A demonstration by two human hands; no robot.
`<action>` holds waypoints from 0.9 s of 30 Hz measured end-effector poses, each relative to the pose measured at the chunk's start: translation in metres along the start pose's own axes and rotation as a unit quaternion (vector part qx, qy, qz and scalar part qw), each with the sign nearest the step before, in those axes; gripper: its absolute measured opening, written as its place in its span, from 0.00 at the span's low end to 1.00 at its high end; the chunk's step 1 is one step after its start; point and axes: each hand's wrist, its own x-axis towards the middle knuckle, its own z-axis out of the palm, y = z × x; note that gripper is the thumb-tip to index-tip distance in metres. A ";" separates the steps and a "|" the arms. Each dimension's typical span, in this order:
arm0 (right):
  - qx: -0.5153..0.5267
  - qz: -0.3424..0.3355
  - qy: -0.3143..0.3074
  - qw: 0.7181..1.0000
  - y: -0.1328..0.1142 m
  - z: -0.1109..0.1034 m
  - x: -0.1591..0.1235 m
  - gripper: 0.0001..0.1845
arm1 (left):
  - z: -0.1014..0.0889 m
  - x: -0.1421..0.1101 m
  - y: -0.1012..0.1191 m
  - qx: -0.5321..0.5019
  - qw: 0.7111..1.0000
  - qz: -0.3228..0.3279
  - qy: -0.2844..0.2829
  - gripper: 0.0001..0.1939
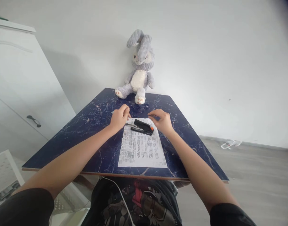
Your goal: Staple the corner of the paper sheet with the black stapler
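Observation:
On a printed sheet of paper (pixel 141 149) lies a black stapler (pixel 144 126) with an orange button at its right end. Its metal staple tray sticks out toward the left. My left hand (pixel 120 117) is closed just beside that tray, fingers curled downward; what the fingers hold, if anything, is hidden. A small pale thing (pixel 113 112) shows at the far side of this hand. Above the paper's upper right corner, my right hand (pixel 161 120) pinches a small, thin, dark strip (pixel 152 115) between thumb and fingers, too small to name.
A grey plush rabbit (pixel 140 70) sits at the back of the dark blue marbled table (pixel 97 150), against the wall. To the left stands a white cabinet (pixel 21 78). A white cable (pixel 120 191) hangs over my lap. Clear plastic (pixel 230 144) lies on the floor at right.

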 end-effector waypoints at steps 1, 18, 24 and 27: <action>-0.026 0.039 -0.007 0.999 0.011 -0.005 0.001 0.07 | -0.005 0.005 -0.010 0.064 0.997 -0.024 0.026 0.15; -0.178 0.273 -0.057 0.944 0.139 -0.033 -0.018 0.10 | -0.031 0.027 -0.106 0.355 0.921 -0.098 -0.128 0.06; -0.141 0.198 -0.036 0.969 0.108 -0.026 -0.009 0.11 | -0.016 0.022 -0.082 0.199 0.970 -0.101 -0.093 0.03; -0.035 0.139 -0.055 0.988 0.068 -0.014 -0.004 0.12 | -0.006 0.018 -0.062 0.077 0.991 -0.066 -0.090 0.03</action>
